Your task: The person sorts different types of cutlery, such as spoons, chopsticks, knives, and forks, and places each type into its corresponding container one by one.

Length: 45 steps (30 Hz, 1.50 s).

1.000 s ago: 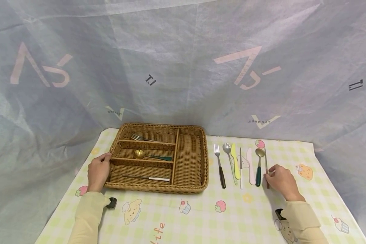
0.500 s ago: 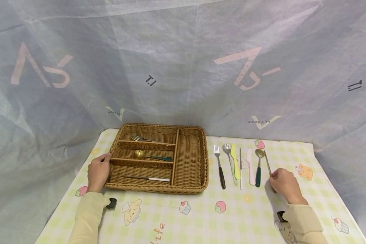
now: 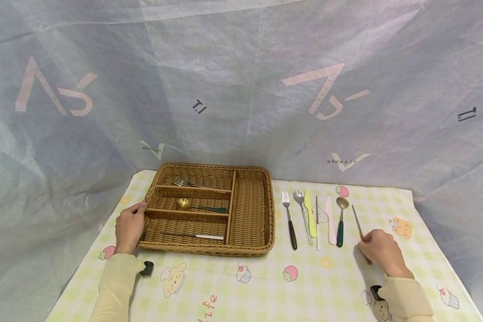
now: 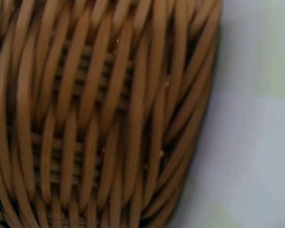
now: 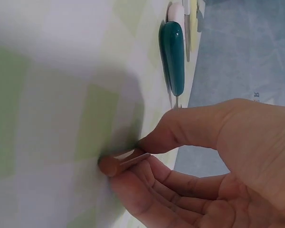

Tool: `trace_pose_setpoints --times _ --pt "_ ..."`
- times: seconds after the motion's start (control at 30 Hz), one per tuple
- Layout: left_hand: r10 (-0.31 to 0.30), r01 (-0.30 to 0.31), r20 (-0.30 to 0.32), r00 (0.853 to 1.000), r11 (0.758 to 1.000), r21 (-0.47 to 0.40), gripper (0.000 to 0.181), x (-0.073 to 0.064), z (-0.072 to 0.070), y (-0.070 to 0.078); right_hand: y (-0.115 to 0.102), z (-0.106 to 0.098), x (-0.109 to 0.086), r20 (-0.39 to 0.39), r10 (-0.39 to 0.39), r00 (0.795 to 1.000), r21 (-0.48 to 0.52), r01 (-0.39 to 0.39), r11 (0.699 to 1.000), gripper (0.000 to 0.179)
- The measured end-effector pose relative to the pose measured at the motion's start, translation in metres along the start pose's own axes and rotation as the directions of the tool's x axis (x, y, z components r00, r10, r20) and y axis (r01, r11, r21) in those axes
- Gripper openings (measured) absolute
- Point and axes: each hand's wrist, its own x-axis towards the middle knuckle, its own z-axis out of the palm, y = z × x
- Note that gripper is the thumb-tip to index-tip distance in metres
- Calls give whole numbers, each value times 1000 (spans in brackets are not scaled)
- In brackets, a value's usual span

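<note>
My left hand (image 3: 130,228) grips the left rim of a brown wicker cutlery tray (image 3: 250,210); its woven side (image 4: 85,95) fills much of the left wrist view. At the right of the table, my right hand (image 3: 382,251) pinches a slim chopstick (image 3: 357,219) with a brown handle, between thumb and fingers. In the right wrist view, the chopstick's rounded brown end (image 5: 109,165) pokes out close over the cloth. To the left of it lies a gold spoon (image 3: 340,232) with a dark green handle.
A fork (image 3: 182,182), a gold spoon (image 3: 183,204) and a white-handled chopstick (image 3: 209,236) lie in separate tray compartments. Between tray and right hand, a row holds a fork (image 3: 292,232), silver spoon (image 3: 299,196), yellow knife (image 3: 311,219), chopstick (image 3: 317,232) and pink knife (image 3: 329,223).
My right hand has drawn the brown-handled chopstick right and toward me, away from the green-handled spoon, and the chopstick has turned to a slant. My left hand stays on the tray rim.
</note>
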Motion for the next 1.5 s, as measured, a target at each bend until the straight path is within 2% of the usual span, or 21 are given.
trace_pose_setpoints --times 0.43,1.03,1.27,1.5 --pt "0 0 8 1000 1000 -5 57 0 0 0 7 -1 -17 28 11 1000 -25 -10 1000 22" --pt "-1 1 12 1000 1000 -7 55 -1 -1 2 14 3 -41 40 72 997 -31 -71 997 18" --pt "4 -4 13 1000 1000 -8 54 -2 -1 1 12 5 -51 52 49 997 -34 -47 998 18" --pt "20 -20 12 1000 1000 -10 54 -4 0 0 2 5 -58 19 34 999 -32 -33 999 13"
